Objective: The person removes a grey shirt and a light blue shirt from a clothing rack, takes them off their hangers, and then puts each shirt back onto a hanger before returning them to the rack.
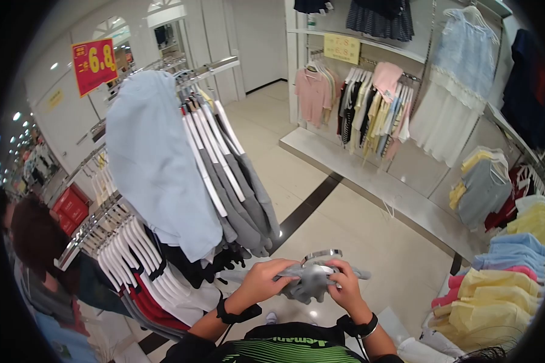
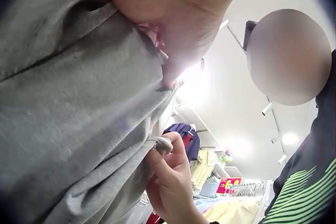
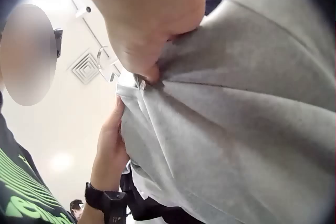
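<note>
pinching the grey garment (image 1: pixel 309 283) at both ends, the left hand (image 1: pixel 260 283) and right hand (image 1: pixel 347 289) each have fingers clamped on cloth, bottom centre of the head view. imo the risk is slipping: loosen one pinch and that side sags toward the floor (image 1: pixel 369 224). pulling too hard could stretch the cloth or strain the little button (image 3: pixel 143 84), centre-left in the right wrist view.

You are in a clothing shop: a red price sign (image 1: pixel 95 65) reading 6.8 stands above a metal rack of hanging garments (image 1: pixel 224 175), a yellow price sign (image 1: pixel 341 48) marks the wall display, and folded yellow shirts (image 1: pixel 487 302) fill the right side.
</note>
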`<state>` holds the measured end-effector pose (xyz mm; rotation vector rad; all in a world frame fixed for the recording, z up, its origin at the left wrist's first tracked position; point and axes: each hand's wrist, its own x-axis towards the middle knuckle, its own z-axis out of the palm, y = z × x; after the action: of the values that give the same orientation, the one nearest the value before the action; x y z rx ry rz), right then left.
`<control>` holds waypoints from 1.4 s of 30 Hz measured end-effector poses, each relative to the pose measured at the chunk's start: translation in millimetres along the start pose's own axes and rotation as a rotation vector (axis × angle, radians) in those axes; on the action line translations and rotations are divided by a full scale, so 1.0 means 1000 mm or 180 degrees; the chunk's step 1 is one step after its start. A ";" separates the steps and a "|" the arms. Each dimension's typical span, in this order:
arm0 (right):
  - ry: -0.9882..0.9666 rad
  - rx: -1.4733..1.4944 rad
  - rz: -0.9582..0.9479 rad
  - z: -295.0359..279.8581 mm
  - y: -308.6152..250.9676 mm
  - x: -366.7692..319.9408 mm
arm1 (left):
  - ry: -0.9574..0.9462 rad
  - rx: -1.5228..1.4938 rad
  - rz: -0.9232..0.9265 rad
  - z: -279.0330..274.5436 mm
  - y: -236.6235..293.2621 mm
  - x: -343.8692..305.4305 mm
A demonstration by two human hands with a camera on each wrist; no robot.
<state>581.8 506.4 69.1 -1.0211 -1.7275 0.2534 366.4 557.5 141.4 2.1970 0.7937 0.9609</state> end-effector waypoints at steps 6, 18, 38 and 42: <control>0.0180 0.0629 0.1236 -0.016 -0.009 -0.001 | -0.0344 0.0175 0.0128 -0.019 -0.016 -0.002; 0.0750 0.0021 0.1301 -0.054 -0.021 0.013 | 0.0075 0.0619 -0.0257 -0.032 -0.051 -0.012; 0.0006 -0.0652 0.0843 -0.085 -0.007 -0.003 | 0.0077 0.0375 -0.0247 -0.015 -0.031 -0.002; 0.0166 -0.0529 0.1104 -0.095 0.001 -0.017 | 0.0382 0.0329 -0.0597 -0.025 -0.033 -0.006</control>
<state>665.1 465.8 96.2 -1.4384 -1.5368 0.3038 334.6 580.6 128.9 2.1208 1.1071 0.9834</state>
